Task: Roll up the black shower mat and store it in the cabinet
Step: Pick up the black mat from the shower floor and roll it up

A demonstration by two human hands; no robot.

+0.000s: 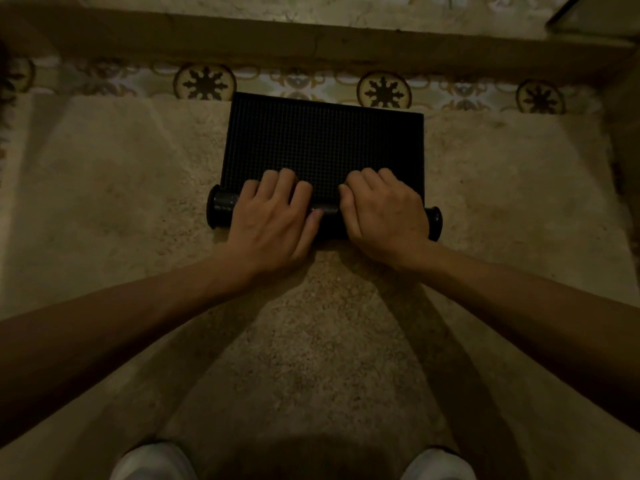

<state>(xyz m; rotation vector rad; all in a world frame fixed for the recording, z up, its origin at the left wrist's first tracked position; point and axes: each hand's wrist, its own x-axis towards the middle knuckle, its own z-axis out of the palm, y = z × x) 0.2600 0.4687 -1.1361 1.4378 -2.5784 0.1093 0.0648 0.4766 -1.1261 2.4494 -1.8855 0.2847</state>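
The black shower mat [322, 140] lies on a beige rug, its near end wound into a tight roll [221, 207] and its far part still flat, showing a fine grid texture. My left hand [273, 220] presses on the left half of the roll, fingers curled over its top. My right hand [384, 216] grips the right half the same way. Both ends of the roll stick out past my hands. No cabinet is in view.
The beige rug [121, 202] covers most of the floor around me. Beyond it runs a strip of patterned tiles [384, 90], then a raised step or ledge [311, 39]. My knees in light trousers [152, 462] show at the bottom edge.
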